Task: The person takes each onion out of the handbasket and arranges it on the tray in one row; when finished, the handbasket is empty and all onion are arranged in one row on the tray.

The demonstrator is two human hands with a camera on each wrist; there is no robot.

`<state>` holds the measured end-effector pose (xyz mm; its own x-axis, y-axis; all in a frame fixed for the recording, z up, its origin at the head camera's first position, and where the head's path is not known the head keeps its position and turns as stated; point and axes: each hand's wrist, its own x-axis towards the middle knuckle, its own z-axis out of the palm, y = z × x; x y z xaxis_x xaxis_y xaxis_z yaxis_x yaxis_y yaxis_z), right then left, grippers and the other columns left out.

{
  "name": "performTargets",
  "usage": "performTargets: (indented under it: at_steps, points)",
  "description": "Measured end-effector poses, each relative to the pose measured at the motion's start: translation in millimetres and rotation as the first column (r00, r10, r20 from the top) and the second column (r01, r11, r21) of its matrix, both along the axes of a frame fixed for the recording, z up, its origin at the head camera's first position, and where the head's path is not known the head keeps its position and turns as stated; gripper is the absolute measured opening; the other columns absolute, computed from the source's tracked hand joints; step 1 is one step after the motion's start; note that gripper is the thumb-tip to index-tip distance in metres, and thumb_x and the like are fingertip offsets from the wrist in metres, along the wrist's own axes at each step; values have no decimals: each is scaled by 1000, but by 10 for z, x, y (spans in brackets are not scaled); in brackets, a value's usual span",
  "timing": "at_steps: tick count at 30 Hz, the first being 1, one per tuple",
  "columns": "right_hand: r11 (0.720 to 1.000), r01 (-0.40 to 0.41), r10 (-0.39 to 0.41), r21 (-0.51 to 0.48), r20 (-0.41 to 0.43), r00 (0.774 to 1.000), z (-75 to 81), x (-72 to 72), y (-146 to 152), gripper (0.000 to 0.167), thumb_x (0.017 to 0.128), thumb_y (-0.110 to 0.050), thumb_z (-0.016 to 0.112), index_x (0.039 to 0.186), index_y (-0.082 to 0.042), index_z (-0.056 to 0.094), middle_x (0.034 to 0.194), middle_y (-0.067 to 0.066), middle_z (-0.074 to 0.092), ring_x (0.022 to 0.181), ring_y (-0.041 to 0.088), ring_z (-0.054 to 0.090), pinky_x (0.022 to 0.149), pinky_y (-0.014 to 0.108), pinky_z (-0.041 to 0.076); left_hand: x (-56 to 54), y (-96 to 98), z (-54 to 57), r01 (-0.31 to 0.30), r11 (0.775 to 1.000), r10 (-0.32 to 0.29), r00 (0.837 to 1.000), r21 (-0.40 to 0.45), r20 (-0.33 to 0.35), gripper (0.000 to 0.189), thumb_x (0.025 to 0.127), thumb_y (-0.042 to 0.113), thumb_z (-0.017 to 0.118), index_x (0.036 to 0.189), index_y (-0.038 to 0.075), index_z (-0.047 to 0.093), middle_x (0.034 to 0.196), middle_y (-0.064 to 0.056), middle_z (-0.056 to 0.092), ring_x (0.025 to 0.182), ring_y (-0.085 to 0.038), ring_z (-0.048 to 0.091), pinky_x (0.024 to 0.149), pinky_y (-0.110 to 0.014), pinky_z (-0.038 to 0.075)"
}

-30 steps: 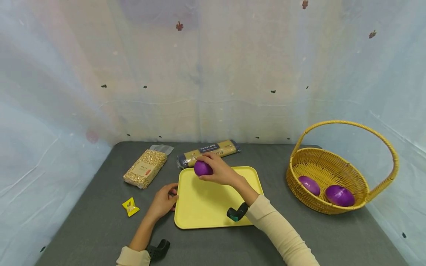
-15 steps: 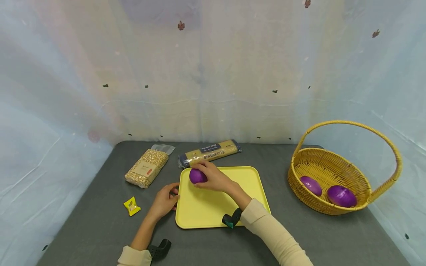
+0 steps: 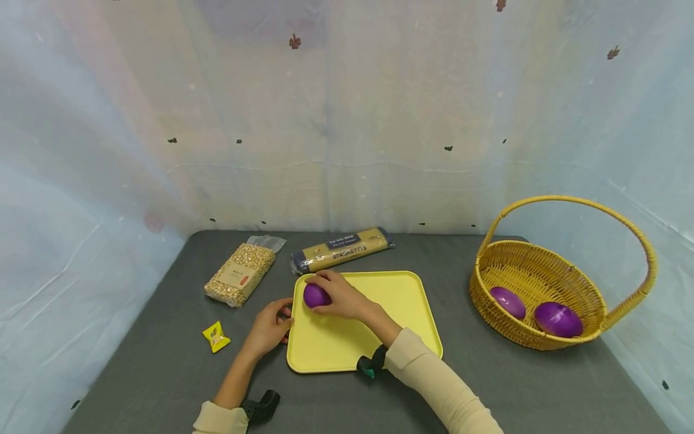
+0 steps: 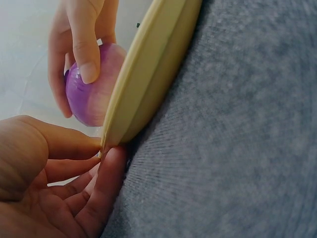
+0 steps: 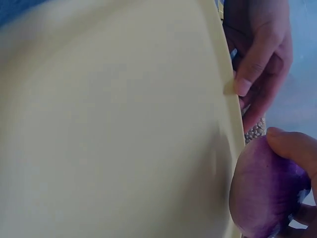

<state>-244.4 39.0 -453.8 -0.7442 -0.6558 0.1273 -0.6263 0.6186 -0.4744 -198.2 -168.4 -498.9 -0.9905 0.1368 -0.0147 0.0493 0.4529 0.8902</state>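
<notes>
My right hand (image 3: 343, 296) holds a purple onion (image 3: 316, 295), paler toward one end, over the back left part of a yellow tray (image 3: 368, 337). Thumb and fingers curve round the onion (image 4: 94, 99) in the left wrist view. The right wrist view has the onion (image 5: 265, 191) near the tray's edge; whether it touches the tray I cannot tell. At the tray's left side, my left hand (image 3: 267, 328) pinches the rim between thumb and fingers. Two more purple onions (image 3: 558, 319) lie in a yellow wicker basket (image 3: 588, 283) on the right.
A packet of spaghetti (image 3: 344, 248) lies behind the tray. Left of it is a clear bag of pale grains or beans (image 3: 241, 272) with a label. A small yellow wrapped sweet (image 3: 216, 337) sits on the grey tabletop (image 3: 157, 361). The basket's tall handle (image 3: 569, 200) arches up.
My right hand has moved left and a little lower with the onion, toward the tray's back left corner. The left hand stays at the rim.
</notes>
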Motion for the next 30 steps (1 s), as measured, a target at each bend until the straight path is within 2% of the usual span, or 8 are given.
performTargets:
  at_steps: [5,30]
  points:
    - [1000,-9,9,10,1,1000,-20,5,-21,61,83,-27,71,137,-14,46,138,18,40,125,29,41,95,37,47,4,7,-3,5,1000,-6,1000,-17,-20,42,85,-5,59,126,-4,52,93,-13,52,56,-16,53,41,-27,50]
    - [999,-32,33,29,-31,999,-48,9,-77,68,82,-31,72,140,-15,42,139,18,38,127,31,38,94,37,47,13,8,14,-2,1000,1,1000,-29,-16,43,85,-4,59,127,-4,51,94,-13,53,55,-16,53,42,-27,50]
